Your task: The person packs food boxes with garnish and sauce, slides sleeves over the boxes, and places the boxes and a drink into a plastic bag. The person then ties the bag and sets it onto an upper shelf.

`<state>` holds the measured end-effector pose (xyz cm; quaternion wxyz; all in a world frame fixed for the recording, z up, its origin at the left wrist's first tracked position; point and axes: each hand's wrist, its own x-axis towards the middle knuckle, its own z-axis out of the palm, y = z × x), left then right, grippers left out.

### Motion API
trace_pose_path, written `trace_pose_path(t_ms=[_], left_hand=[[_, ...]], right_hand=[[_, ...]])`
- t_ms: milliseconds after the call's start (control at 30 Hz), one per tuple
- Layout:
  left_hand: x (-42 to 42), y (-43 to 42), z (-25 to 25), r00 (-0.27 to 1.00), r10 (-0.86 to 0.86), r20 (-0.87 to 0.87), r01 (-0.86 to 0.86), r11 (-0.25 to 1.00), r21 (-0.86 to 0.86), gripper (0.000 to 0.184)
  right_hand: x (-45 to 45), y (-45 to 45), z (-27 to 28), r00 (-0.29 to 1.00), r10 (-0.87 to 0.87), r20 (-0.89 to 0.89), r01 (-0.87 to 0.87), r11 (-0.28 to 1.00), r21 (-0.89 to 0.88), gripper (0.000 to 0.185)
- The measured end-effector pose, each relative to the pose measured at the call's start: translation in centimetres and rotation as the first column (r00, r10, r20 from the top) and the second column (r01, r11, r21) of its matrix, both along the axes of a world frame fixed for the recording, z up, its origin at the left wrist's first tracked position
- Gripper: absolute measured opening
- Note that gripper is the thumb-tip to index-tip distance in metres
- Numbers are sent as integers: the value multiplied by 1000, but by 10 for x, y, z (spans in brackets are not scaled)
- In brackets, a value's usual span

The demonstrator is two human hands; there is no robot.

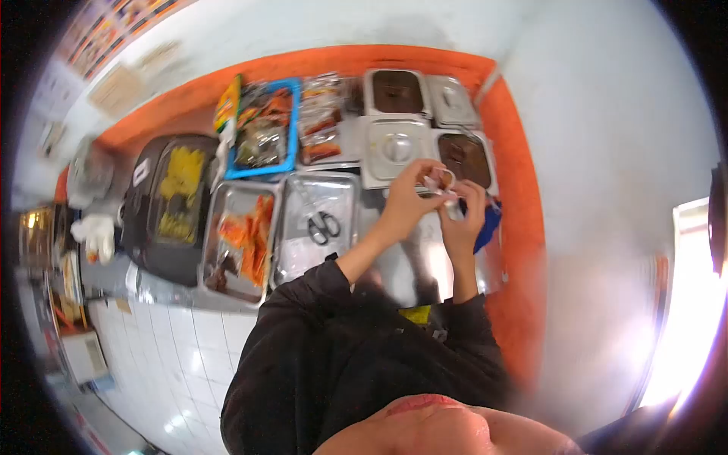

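Both hands are raised over the steel counter, close together, near the lidded metal pans. Between them is a small clear plastic bag (438, 180) with something pinkish-brown in it; its contents are too small to name. The fingers of my left hand (409, 201) are curled around the bag's left side. On the other side, my right hand (465, 208) pinches its edge. Just behind the hands stand a pan with a steel lid (396, 144) and a pan of dark brown sauce (464, 159). A blue cloth (489, 226) shows partly behind my right hand.
To the left, a metal tray (288, 254) holds black-handled scissors (324, 227). Another tray (214, 205) holds orange packets. Behind are a blue basket (294, 125) of packets, more packaged food (320, 114) and another sauce pan (396, 91). A dark container (144, 205) holds yellow packets.
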<state>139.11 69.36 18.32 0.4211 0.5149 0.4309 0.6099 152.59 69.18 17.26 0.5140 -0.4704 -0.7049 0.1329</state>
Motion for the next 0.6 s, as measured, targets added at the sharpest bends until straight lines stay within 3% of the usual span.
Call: trace_pose_path(t_ms=[100,133,167,233,300,333,367,467,533,600], left_hand=[[-43,-47,9,998,59,-21,-58,998,34,46],[-65,-64,14,987,162,-24,-161,987,26,46],[-88,-85,18,985,173,0,-173,984,33,38],[-137,-134,19,967,252,29,-253,967,33,31],[-191,-187,20,981,172,88,-161,979,-122,17],[-214,-216,19,958,286,35,-286,958,-5,12],[-236,-246,19,948,318,30,-318,948,6,12],[-302,-346,13,917,382,116,-375,924,-82,12],[-344,-408,10,839,501,-211,-532,836,-130,11],[-374,-461,14,789,585,-190,-613,772,-167,12]], right_hand=[[-40,-28,16,996,47,-72,-45,998,33,21],[-55,-38,18,984,88,-156,-101,992,-73,16],[-75,-49,23,909,166,-383,-245,955,-167,11],[-112,-80,43,875,239,-420,-418,810,-411,9],[-158,-108,37,789,409,-458,-588,719,-371,9],[-184,-121,34,700,516,-494,-696,648,-309,8],[-209,-137,31,678,544,-495,-720,627,-297,8],[-284,-206,21,544,681,-490,-836,391,-385,9],[-335,-255,20,416,704,-575,-900,226,-374,9],[-385,-292,15,334,737,-588,-927,143,-347,9]])
